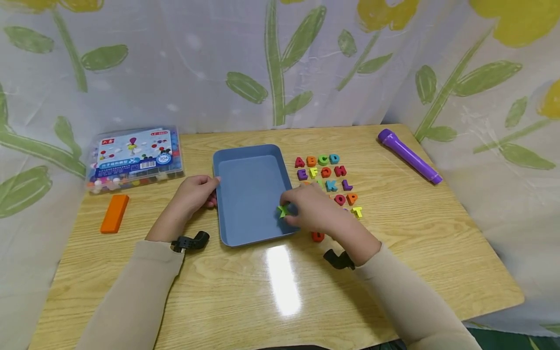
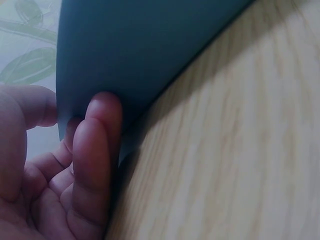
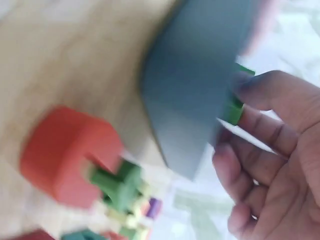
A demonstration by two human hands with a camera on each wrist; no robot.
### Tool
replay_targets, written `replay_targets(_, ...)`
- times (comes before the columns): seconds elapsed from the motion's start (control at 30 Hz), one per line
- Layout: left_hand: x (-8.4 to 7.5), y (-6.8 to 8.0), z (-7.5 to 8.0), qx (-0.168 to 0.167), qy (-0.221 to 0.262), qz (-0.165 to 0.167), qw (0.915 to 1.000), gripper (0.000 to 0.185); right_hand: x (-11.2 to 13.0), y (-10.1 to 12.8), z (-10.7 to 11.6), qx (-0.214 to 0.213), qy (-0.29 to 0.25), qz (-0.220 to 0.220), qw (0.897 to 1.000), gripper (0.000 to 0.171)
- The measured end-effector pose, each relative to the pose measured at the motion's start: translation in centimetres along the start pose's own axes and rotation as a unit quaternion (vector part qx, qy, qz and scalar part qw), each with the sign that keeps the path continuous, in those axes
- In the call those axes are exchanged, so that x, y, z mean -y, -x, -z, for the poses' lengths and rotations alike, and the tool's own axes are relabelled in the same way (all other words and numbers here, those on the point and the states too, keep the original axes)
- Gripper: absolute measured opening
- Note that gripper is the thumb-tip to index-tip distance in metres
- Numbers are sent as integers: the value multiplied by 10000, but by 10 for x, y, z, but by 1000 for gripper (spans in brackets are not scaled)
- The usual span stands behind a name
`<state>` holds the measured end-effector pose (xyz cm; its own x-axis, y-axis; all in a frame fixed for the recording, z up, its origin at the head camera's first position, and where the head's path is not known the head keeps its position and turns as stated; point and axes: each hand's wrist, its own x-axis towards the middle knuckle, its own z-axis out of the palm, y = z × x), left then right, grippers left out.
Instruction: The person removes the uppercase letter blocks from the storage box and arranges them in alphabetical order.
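A blue-grey rectangular tray [image 1: 251, 194] lies on the wooden table. My left hand [image 1: 194, 194] grips its left wall; in the left wrist view the thumb is at the rim and the fingers [image 2: 92, 160] lie against the outer side. Over the tray's right edge, my right hand [image 1: 310, 206] pinches a green X-shaped letter block [image 1: 283, 211] between thumb and fingers. In the right wrist view that green block [image 3: 234, 111] shows partly behind the tray wall. Rows of colourful letter blocks [image 1: 325, 172] lie right of the tray, some hidden under my right hand.
A clear plastic case [image 1: 135, 158] with a printed label stands at the back left. In front of it is an orange block [image 1: 114, 214]. A purple toy microphone [image 1: 410, 156] lies at the back right. A flowered curtain [image 1: 197, 63] hangs behind the table.
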<state>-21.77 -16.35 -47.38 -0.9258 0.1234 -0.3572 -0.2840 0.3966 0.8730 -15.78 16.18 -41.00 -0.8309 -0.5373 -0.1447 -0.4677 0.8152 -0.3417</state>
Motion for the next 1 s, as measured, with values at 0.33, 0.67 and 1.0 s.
replay_targets(0.33,1,0,-1,28,69,-16,10000,44,-49,65,30,-1056,-1984,-342,9738,30)
replay_targets(0.67,-2,1,-2,31,108,39,9999,45,-118,136,20,-880,-1518,-1249,9765,30)
replay_targets(1.0,-1,0,-1,6,71,4,10000,45,-138,150,-6,-280,-1930,-1735,9653,25)
